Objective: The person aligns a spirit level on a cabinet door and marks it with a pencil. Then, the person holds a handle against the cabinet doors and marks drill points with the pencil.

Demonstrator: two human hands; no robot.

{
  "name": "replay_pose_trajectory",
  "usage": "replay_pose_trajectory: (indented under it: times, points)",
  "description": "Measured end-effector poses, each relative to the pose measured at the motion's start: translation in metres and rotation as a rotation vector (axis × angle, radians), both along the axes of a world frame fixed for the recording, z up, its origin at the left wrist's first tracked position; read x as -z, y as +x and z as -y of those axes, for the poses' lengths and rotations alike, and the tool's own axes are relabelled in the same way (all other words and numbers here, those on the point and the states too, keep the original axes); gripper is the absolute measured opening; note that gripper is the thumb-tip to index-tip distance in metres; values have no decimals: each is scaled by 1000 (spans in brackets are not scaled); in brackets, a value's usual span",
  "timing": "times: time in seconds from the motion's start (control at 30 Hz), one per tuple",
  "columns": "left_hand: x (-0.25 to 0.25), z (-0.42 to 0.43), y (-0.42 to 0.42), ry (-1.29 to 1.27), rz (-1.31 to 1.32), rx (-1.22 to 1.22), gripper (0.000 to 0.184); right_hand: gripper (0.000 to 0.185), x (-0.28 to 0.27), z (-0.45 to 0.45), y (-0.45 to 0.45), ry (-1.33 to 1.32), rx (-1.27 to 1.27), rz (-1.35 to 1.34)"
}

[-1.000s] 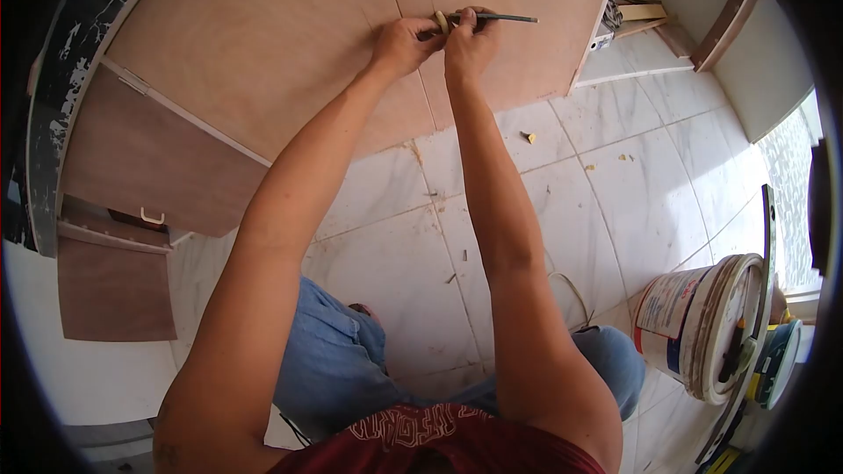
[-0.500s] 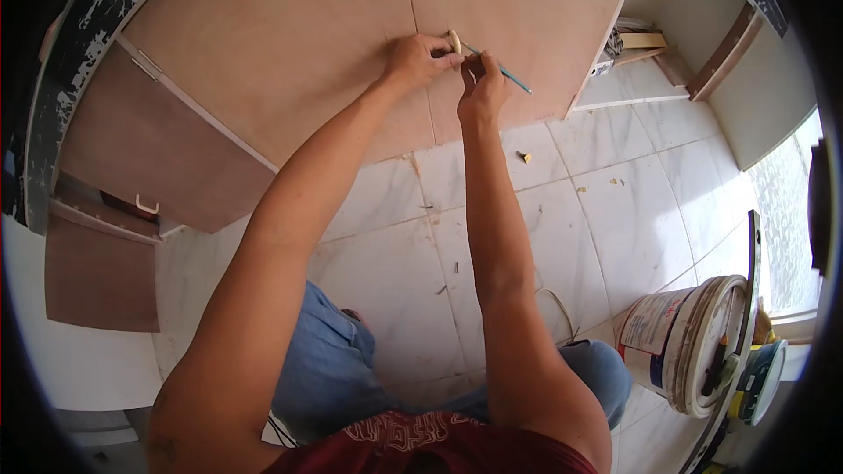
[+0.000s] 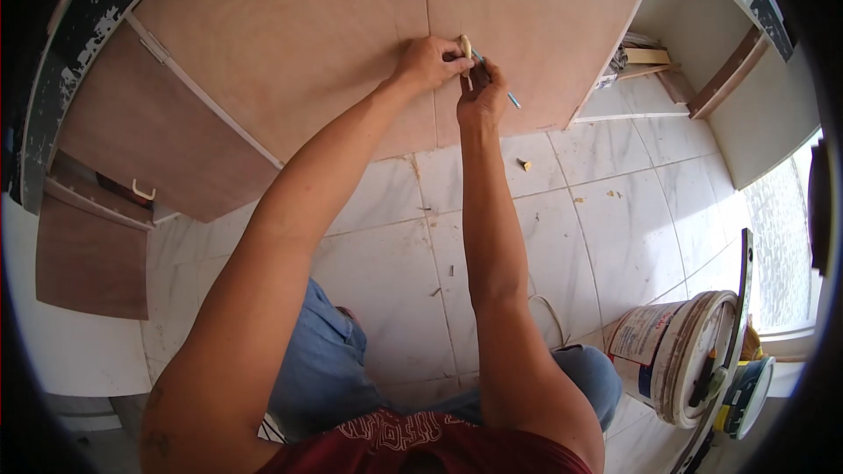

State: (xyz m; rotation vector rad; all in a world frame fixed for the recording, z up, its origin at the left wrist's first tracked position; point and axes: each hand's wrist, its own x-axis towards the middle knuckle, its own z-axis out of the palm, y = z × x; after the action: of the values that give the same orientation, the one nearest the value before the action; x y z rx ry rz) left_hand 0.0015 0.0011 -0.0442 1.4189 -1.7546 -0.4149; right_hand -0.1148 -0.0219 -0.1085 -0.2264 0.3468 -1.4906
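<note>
A cream-coloured, curved cabinet handle [image 3: 466,46] stands against the wooden door panel [image 3: 527,9], just right of the seam between two doors. My left hand [image 3: 428,63] pinches it between thumb and fingers. Close beside it, my right hand [image 3: 484,96] is closed around a thin blue pencil [image 3: 514,100], whose lower end sticks out past the fingers. The pencil's other end reaches up close to the handle; its tip is too small to make out.
On the right stands a lidded paint bucket [image 3: 672,355] with a long level [image 3: 740,307] leaning across it. Small wood scraps [image 3: 524,164] lie on the tiled floor [image 3: 386,290]. An open cabinet [image 3: 650,92] holds pieces of wood. Another door carries a cream handle [image 3: 143,190].
The view has shifted slightly. The pencil now slants more steeply, and my right hand has turned a little beside the handle. My left hand keeps its pinch on the handle.
</note>
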Motion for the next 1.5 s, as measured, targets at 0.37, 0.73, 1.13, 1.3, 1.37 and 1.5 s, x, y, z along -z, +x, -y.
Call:
replay_pose_trajectory:
  times: [0.37, 0.73, 1.13, 1.3, 1.37, 1.5]
  points:
    - [-2, 1, 1, 83, 80, -44, 19, 23, 12, 8, 1, -18, -57, 21]
    - [-4, -1, 0, 66, 108, -60, 23, 26, 19, 11, 1, -69, -74, 39]
    - [-8, -3, -1, 29, 107, -31, 27, 27, 7, -3, -4, -77, -7, -92]
    - [-4, -1, 0, 10, 98, -31, 28, 30, 5, -6, -5, -100, 12, -90]
    - [-4, -1, 0, 10, 115, -32, 27, 30, 2, -8, -7, -110, 10, -96]
    - [-6, -2, 0, 34, 174, -51, 26, 31, -1, -11, -15, -165, 33, -130]
